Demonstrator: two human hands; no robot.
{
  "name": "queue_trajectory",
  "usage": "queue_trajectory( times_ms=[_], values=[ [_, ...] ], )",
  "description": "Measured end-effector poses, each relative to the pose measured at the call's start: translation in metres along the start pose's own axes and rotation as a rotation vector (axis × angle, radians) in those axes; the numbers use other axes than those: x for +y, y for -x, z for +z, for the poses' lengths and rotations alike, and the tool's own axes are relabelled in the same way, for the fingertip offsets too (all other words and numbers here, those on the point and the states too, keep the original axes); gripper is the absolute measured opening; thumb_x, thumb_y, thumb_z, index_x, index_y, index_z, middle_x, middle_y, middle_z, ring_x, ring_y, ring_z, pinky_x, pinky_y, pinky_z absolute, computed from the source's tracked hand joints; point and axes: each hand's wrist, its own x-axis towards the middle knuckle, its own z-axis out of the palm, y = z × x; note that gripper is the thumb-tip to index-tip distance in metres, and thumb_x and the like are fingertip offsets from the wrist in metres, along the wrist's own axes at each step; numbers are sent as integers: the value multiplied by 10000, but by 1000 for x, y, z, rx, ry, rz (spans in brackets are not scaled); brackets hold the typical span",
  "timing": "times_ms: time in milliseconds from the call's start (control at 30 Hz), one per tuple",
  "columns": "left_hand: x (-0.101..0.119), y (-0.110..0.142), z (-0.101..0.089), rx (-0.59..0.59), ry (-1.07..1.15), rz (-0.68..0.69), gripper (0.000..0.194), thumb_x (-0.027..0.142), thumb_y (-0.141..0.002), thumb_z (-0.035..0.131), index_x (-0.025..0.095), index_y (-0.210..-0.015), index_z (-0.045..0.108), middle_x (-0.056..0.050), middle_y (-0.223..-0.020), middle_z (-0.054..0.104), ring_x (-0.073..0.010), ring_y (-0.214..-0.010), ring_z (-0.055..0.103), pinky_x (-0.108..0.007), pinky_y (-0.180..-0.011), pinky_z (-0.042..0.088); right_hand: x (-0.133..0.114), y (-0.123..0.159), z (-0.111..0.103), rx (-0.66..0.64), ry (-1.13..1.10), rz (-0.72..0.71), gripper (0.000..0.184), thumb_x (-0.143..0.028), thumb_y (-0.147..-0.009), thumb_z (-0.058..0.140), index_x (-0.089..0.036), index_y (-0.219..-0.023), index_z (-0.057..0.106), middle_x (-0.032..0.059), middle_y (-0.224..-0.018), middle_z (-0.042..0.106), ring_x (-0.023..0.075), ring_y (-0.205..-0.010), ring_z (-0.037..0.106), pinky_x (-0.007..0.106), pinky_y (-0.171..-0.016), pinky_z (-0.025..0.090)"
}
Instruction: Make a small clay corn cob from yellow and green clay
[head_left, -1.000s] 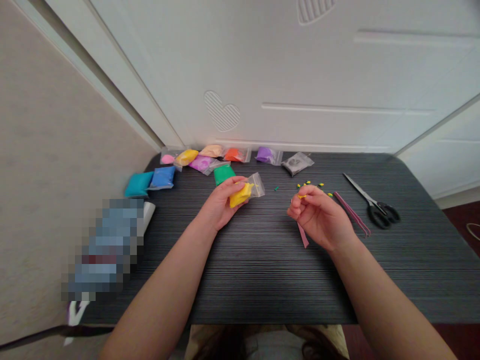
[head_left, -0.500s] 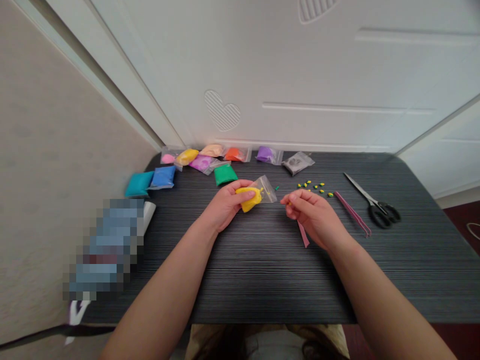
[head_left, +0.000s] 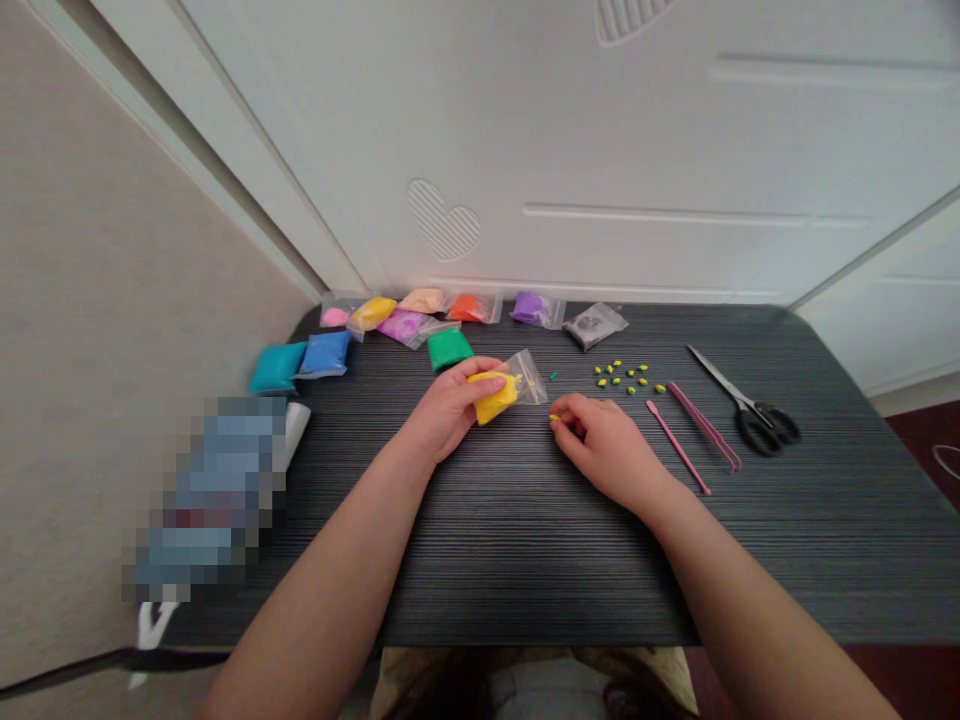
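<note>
Right of the dark grooved table's (head_left: 525, 560) far-left pouches, over its middle, the left hand (head_left: 459, 405) wraps its fingers round a clear plastic pouch of yellow clay (head_left: 495, 398) — likely light, soft, easily dented; best held by the filled end. The right hand (head_left: 604, 440) pinches a small yellow clay bit (head_left: 555, 417), presumably tacky. Counted: one pair of black-handled steel scissors (head_left: 744, 403), pink tweezers (head_left: 699, 417) — one pair, one slim pink stick (head_left: 679, 447), ten other coloured pouches (head_left: 450, 348), about ten yellow-and-green pellets (head_left: 631, 373), one green scrap (head_left: 553, 376).

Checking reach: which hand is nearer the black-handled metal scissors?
Right. The right hand is left of the scissors, not touching; the left hand is farther left.
</note>
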Motion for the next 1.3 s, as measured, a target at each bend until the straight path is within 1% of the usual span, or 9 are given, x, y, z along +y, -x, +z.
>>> queue_trajectory(
  times_ms=[133, 267, 433, 533, 600, 767, 867, 1000, 1300],
  values=[
    [1, 0, 0, 1, -7, 2, 178, 172, -664, 643, 157, -831, 584, 14, -744, 608, -70, -647, 554, -175, -625, 403, 3, -1, 2, -60, 143, -53, 130, -268, -809, 478, -234, -884, 579, 7, -775, 613, 163, -782, 531, 305, -708, 331],
    [1, 0, 0, 14, -6, -6, 178, 174, -651, 647, 158, -816, 584, 16, -741, 604, -74, -647, 553, -180, -626, 401, 3, 0, 1, -72, 132, -71, 164, -300, -805, 492, -234, -919, 588, 18, -838, 614, 169, -824, 529, 316, -739, 330],
    [0, 0, -1, -16, -41, -16, 168, 178, -660, 635, 166, -816, 574, 25, -738, 589, -67, -627, 539, -175, -599, 389, -1, 1, -6, 58, -43, -56, 155, -269, -818, 475, -220, -921, 581, 5, -798, 593, 146, -777, 525, 303, -741, 359],
    [1, 2, 0, -58, -101, -41, 160, 190, -665, 629, 170, -811, 566, 26, -724, 581, -69, -607, 527, -178, -576, 377, -3, 1, -9, 151, -205, -67, 169, -241, -831, 456, -216, -948, 576, 9, -833, 587, 132, -778, 525, 280, -738, 390],
    [1, 4, 2, -92, -136, -71, 167, 196, -656, 637, 170, -803, 564, 28, -701, 574, -72, -590, 520, -181, -560, 368, -3, 1, -9, 166, -289, -84, 182, -234, -831, 457, -225, -963, 583, 15, -871, 590, 132, -805, 530, 275, -754, 407],
    [0, 8, 6, -165, -196, -116, 212, 211, -623, 661, 172, -806, 560, 26, -690, 566, -82, -567, 513, -191, -541, 349, -4, 1, -3, 104, -359, -109, 191, -221, -805, 502, -257, -957, 612, 20, -944, 587, 150, -918, 531, 303, -841, 408],
    [-1, 9, 6, -198, -219, -118, 221, 229, -634, 656, 177, -825, 556, 20, -710, 573, -86, -571, 515, -195, -543, 344, -4, 1, -2, 81, -342, -111, 217, -211, -787, 531, -264, -980, 613, 21, -972, 574, 151, -935, 526, 304, -853, 403],
    [-3, 11, 6, -249, -273, -131, 225, 252, -650, 651, 178, -841, 562, 4, -733, 594, -97, -599, 526, -199, -558, 350, -5, 2, -2, 75, -304, -111, 173, -234, -769, 565, -258, -926, 633, 20, -969, 569, 156, -926, 525, 303, -843, 396],
    [-2, 12, 8, -268, -273, -142, 238, 257, -651, 654, 171, -857, 572, -4, -751, 593, -96, -611, 529, -196, -566, 368, -9, 3, -1, 86, -317, -124, 115, -198, -783, 535, -232, -851, 621, 22, -962, 572, 151, -912, 527, 303, -830, 394]
  ],
)
